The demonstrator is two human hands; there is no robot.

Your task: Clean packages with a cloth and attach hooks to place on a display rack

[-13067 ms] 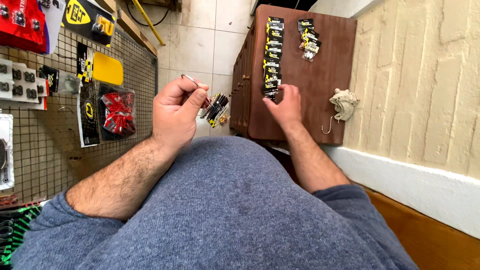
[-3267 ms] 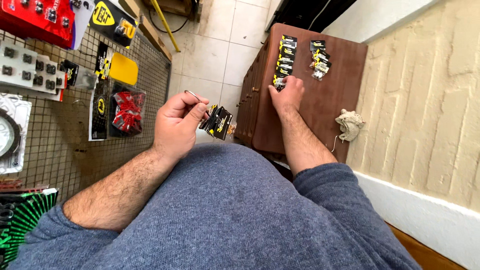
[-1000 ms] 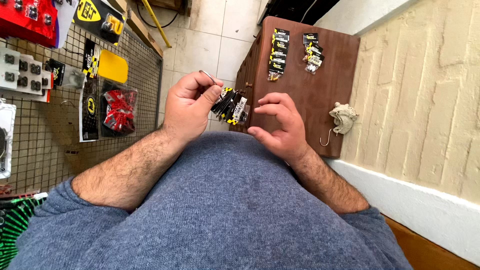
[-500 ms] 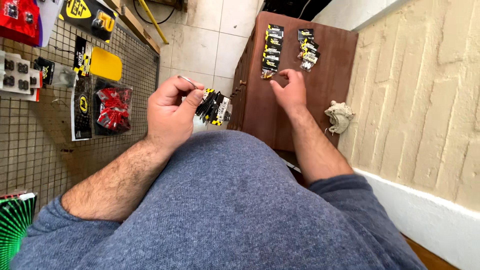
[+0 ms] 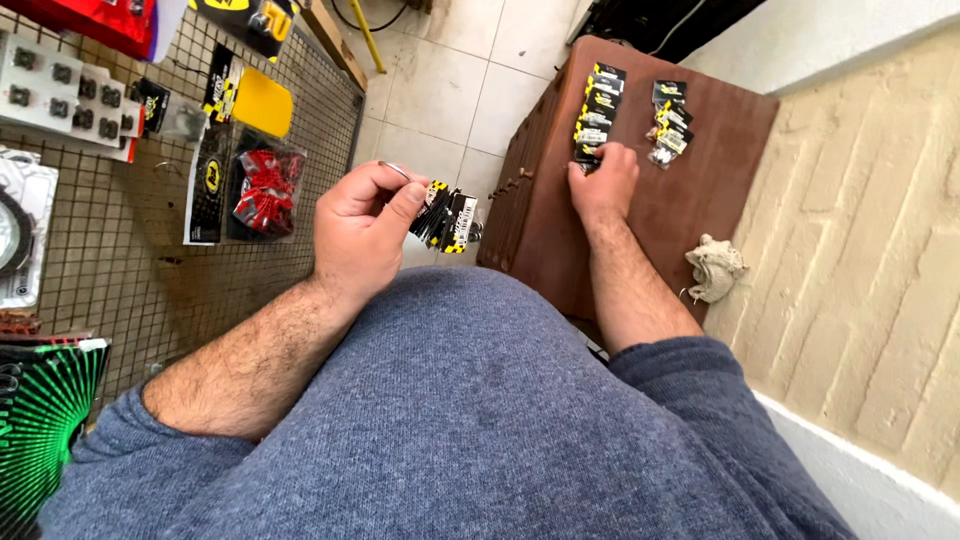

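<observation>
Am seeing left hand (image 5: 362, 235) pinching bunch of small packets (image 5: 448, 215); right hand (image 5: 602, 182), grip closed on nothing, pressing packet row (image 5: 595, 115) on counter (image 5: 710, 190). Next packet wants placing beside row.

Two hands show: the left hand (image 5: 362, 230) holds one bunch of small packets (image 5: 448, 214); the right hand (image 5: 602, 183) rests on the far brown cabinet (image 5: 700, 200). Two rows of packets lie there, a left row (image 5: 597, 105) and a right row (image 5: 668, 122); single packets cannot be counted. One rag (image 5: 714, 266) lies at right.
</observation>
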